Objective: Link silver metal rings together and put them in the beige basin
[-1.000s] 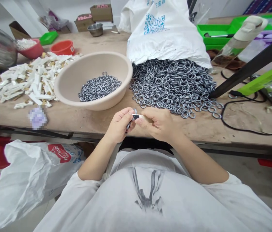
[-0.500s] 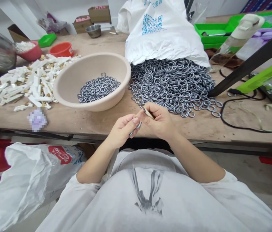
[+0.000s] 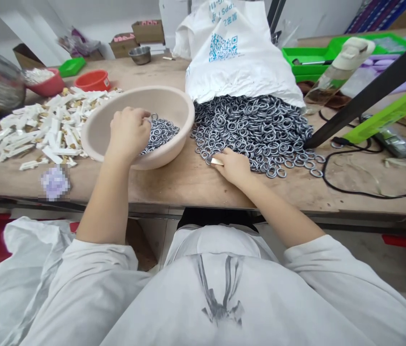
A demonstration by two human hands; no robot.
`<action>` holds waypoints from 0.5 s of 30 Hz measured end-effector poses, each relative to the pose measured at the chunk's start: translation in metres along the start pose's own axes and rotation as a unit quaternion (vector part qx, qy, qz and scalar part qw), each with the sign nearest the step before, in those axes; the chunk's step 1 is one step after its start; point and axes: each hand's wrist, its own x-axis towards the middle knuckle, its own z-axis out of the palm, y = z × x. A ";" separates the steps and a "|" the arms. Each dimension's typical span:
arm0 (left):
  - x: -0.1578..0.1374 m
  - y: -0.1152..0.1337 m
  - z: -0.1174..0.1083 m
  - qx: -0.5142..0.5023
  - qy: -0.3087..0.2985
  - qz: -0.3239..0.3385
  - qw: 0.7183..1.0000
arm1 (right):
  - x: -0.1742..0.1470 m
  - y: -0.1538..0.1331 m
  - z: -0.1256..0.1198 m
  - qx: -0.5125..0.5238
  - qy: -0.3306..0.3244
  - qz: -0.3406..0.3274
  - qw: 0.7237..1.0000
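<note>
My left hand (image 3: 130, 130) hangs over the left side of a beige plastic basin (image 3: 96, 151), its fingers curled and its fingertips hidden. Grey metal rings (image 3: 163, 132) lie heaped inside, just right of this hand. At the near edge of a large pile of similar rings (image 3: 260, 125) on the table is my right hand (image 3: 235, 166). Its fingers are closed on a small tool with a pale handle and a dark tip (image 3: 217, 161). The dark tip points left, beside the outermost rings; whether the fingers touch a ring as well I cannot tell.
A white printed sack (image 3: 242, 67) lies behind the ring pile, its mouth over it. White and brown pieces (image 3: 51, 127) are spread left of the basin. On the right, a dark post (image 3: 361, 96) slants up past a clear bottle (image 3: 336, 72) and a black cable (image 3: 354, 194).
My hands were together in front of me, the left pinching a ring. The left has moved up and left over the basin; the right has lowered to the pile's edge, still gripping the small tool.
</note>
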 end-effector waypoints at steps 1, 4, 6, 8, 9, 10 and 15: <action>0.000 -0.001 0.002 0.035 -0.024 -0.023 0.999 | -0.001 -0.003 0.001 -0.012 -0.005 -0.009 1.000; -0.013 0.008 0.004 0.047 -0.057 -0.076 0.994 | 0.001 -0.009 -0.001 -0.044 -0.018 -0.034 0.998; -0.030 0.021 0.003 0.006 -0.031 -0.056 0.998 | 0.003 -0.009 -0.003 -0.056 -0.029 -0.035 0.997; -0.053 0.038 0.003 -0.063 -0.004 0.013 0.998 | 0.004 -0.007 -0.003 -0.064 -0.033 -0.018 0.997; -0.067 0.046 0.004 -0.094 -0.008 0.048 0.994 | 0.004 -0.007 -0.002 -0.067 -0.031 -0.006 0.997; -0.082 0.054 0.007 -0.112 -0.013 0.077 0.991 | 0.004 -0.007 -0.002 -0.071 -0.029 0.006 0.997; -0.146 0.067 0.034 -0.145 -0.043 0.095 0.984 | 0.002 -0.004 -0.004 -0.071 -0.040 0.032 0.996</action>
